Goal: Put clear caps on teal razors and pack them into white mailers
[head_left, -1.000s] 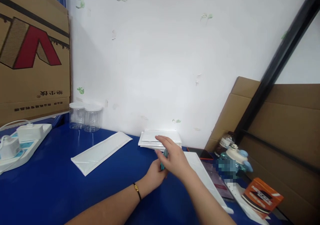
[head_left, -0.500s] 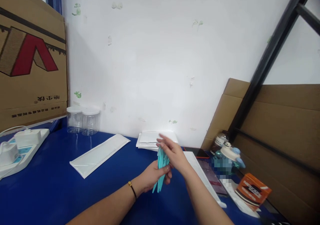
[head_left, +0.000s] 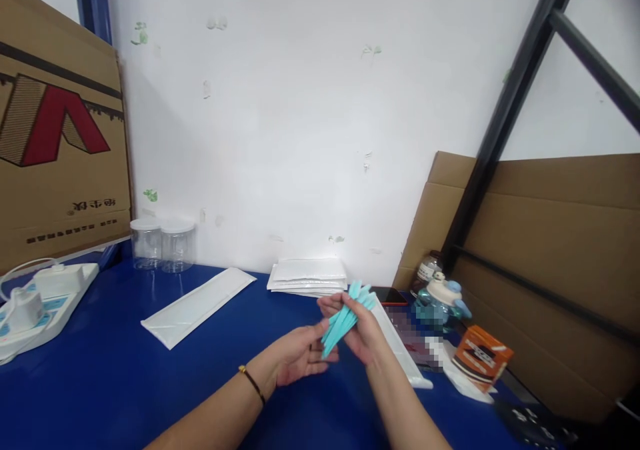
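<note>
A bundle of thin, flat turquoise sticks (head_left: 345, 320) is fanned out slantwise over the blue table. My right hand (head_left: 367, 333) is closed around it, with the thumb across the sticks' upper part. At the lower ends is my left hand (head_left: 300, 355), its fingers stretched out and apart and its thumb close against the edge of the bundle; whether it touches is hard to tell. Behind the hands lies a stack of flat white packets (head_left: 307, 277). Another long white packet (head_left: 200, 307) lies to the left, and a further one (head_left: 400, 347) is partly behind my right forearm.
Two clear lidded jars (head_left: 177, 247) stand by the wall, near a power strip (head_left: 75, 310). On the right are a phone (head_left: 387, 295), a brown bottle (head_left: 427, 270), a teal drinking bottle (head_left: 440, 303) and an orange box (head_left: 481, 358). Cardboard (head_left: 560, 237) leans behind them.
The sticks have gone from nearly upright in my left hand to slanting in my right hand, a little further right. My left fingers have loosened and spread. The camera view has shifted slightly.
</note>
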Demonstrator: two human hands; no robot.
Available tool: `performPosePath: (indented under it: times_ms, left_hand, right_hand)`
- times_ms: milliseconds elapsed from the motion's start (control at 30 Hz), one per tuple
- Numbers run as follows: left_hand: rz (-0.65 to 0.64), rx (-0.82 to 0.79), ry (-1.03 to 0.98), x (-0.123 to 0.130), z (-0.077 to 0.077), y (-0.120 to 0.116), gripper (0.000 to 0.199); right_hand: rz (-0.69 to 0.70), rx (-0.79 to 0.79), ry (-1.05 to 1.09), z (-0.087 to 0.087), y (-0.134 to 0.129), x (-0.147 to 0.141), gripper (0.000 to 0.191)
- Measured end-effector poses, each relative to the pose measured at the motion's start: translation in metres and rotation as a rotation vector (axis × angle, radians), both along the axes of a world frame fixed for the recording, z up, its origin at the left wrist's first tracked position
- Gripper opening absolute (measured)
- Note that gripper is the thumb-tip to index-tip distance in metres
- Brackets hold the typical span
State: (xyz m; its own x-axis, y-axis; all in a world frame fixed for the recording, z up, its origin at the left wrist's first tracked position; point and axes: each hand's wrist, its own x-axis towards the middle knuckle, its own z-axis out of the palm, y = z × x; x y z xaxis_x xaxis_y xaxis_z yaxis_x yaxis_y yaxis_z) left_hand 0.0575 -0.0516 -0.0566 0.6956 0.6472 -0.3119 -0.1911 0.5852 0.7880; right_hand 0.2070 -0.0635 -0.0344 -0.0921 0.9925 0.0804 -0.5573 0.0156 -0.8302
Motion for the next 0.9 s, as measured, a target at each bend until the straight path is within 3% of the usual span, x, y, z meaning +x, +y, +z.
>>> performPosePath:
  times_ms: [100,167,233,300,400,533,700,900]
  left_hand:
    - [0.362,-0.025,-0.005,0.006,-0.008,-0.006,0.055]
    - [0.476,0.266,0.015,0.014,-0.010,-0.014,0.052]
    - [0.477,0.701,0.113,0.020,-0.011,-0.023,0.046]
    - [0.383,1.017,0.265,0.025,-0.009,-0.032,0.030]
    - [0.234,1.182,0.440,0.028,-0.007,-0.040,0.023]
    - [0.144,1.177,0.412,0.035,-0.003,-0.045,0.029]
    - [-0.128,0.906,0.313,0.054,0.001,-0.043,0.032]
    - [-0.218,0.705,0.158,0.071,-0.008,-0.037,0.036]
  right_hand:
    - [-0.148,0.066,0.042,0.006,-0.003,-0.001,0.029]
    - [-0.237,0.083,0.035,0.005,-0.007,-0.005,0.030]
    - [-0.333,0.091,0.040,0.003,-0.011,-0.009,0.029]
    - [-0.400,0.072,0.047,-0.001,-0.014,-0.010,0.028]
    - [-0.424,0.016,0.054,-0.008,-0.020,-0.003,0.028]
    - [-0.468,-0.026,0.087,-0.012,-0.029,0.010,0.024]
    - [-0.520,0.009,0.100,-0.008,-0.045,0.027,0.026]
    - [-0.642,0.042,-0.192,-0.011,-0.066,0.057,0.027]
